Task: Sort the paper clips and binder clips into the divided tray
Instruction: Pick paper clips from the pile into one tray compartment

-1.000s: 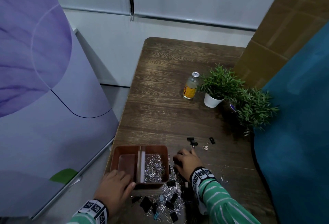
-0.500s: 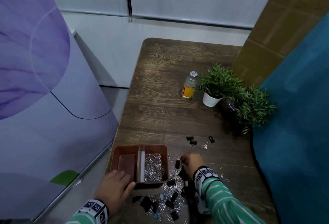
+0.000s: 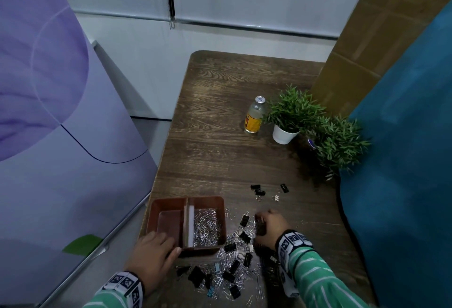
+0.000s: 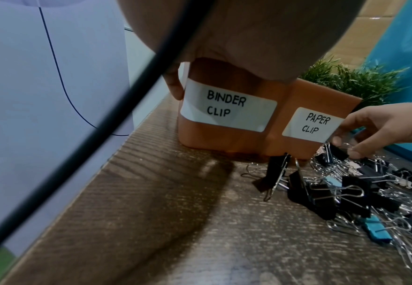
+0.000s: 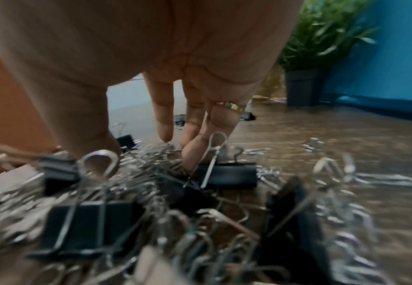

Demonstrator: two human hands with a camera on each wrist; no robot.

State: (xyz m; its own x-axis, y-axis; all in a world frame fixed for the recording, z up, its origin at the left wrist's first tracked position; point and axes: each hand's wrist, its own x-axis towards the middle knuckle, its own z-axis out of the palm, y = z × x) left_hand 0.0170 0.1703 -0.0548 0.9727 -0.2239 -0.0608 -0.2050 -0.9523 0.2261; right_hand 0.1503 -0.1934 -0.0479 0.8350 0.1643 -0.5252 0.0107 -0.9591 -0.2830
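Left hand (image 3: 151,254) rests on the near-left corner of the divided tray (image 3: 221,203), fingers curled round its wall. Tray sits at near left of the tabletop (image 3: 220,136); its right compartment holds paper clips (image 3: 205,227). Right hand (image 3: 271,227) reaches into the mixed pile (image 3: 232,271) just right of the tray, fingertips (image 5: 192,152) down among binder clips (image 5: 227,175); whether it pinches one, cannot tell.

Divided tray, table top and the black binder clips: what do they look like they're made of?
Divided tray: probably smooth brown-orange plastic, with thin moulded walls and a slight sheen. Table: dark wood or wood-grain laminate; I cannot tell which. Binder clips: seemingly black-coated sheet metal, with shiny wire handles.
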